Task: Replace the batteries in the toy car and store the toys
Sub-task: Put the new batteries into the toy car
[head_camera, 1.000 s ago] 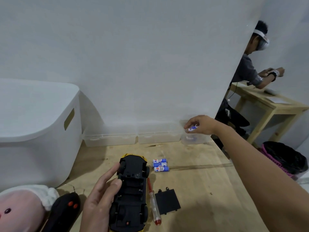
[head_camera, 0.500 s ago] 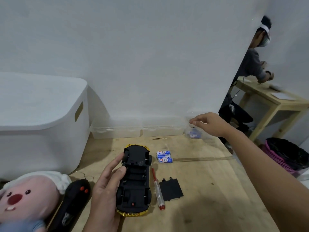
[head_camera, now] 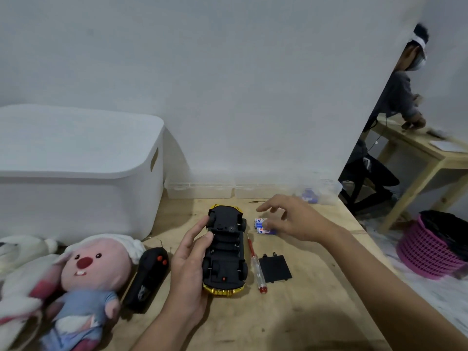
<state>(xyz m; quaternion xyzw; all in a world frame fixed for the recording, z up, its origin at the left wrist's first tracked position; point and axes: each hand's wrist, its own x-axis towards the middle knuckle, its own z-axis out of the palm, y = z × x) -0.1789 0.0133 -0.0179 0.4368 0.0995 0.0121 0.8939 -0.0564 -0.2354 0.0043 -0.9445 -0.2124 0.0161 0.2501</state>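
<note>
The yellow toy car (head_camera: 225, 252) lies upside down on the wooden table (head_camera: 304, 312), its black underside up and the battery bay uncovered. My left hand (head_camera: 190, 262) holds its left side, thumb and fingers on the chassis. My right hand (head_camera: 291, 219) hovers with spread fingers just over the blue-and-white batteries (head_camera: 262, 225) to the right of the car's front. The black battery cover (head_camera: 274, 267) and a red-tipped screwdriver (head_camera: 257, 268) lie right of the car. One battery (head_camera: 310, 195) sits in a small clear box at the wall.
A black remote control (head_camera: 148, 277) and a pink plush toy (head_camera: 83, 277) lie left of the car. A large white lidded bin (head_camera: 76, 171) stands at the back left. Clear boxes (head_camera: 200, 190) line the wall. A pink basket (head_camera: 433, 247) and another person are off to the right.
My right hand has let a battery go into the small clear box at the wall and come back toward me, now over the batteries on the table. My left hand stays on the car.
</note>
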